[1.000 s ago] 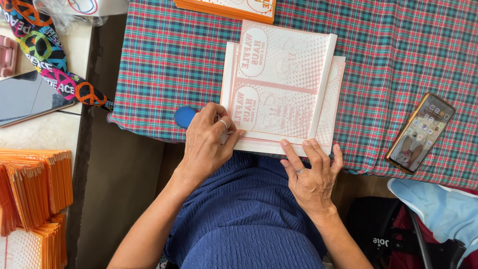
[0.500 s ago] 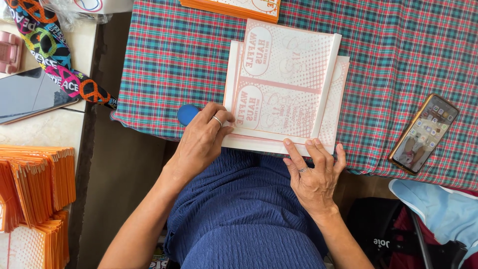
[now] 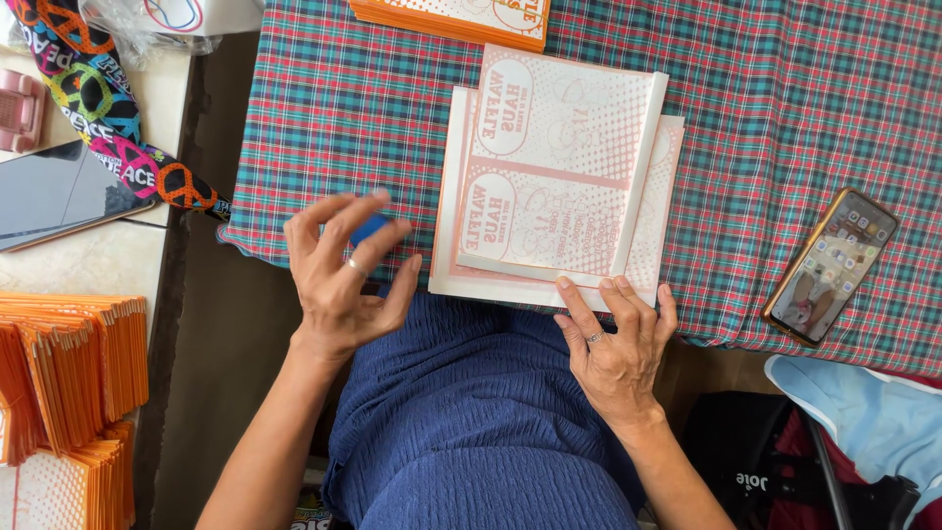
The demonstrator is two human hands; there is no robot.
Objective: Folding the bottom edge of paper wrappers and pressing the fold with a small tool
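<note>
covering the table is a plaid cloth point(image 3: 373, 108), and on it near the front edge lies a stack of pale printed sheets point(image 3: 549, 186), the top one folded over. the right hand point(image 3: 616, 339) presses flat, fingers spread, on the stack's near right corner, holding nothing. the left hand point(image 3: 343, 275) hovers just left of the stack, fingers loosely open, apart from the paper. a small blue object point(image 3: 369, 228) sits behind its fingertips; whether they touch is unclear.

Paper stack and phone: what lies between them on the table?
Nothing: the head view shows only bare plaid tablecloth between the paper stack and the phone.
</note>
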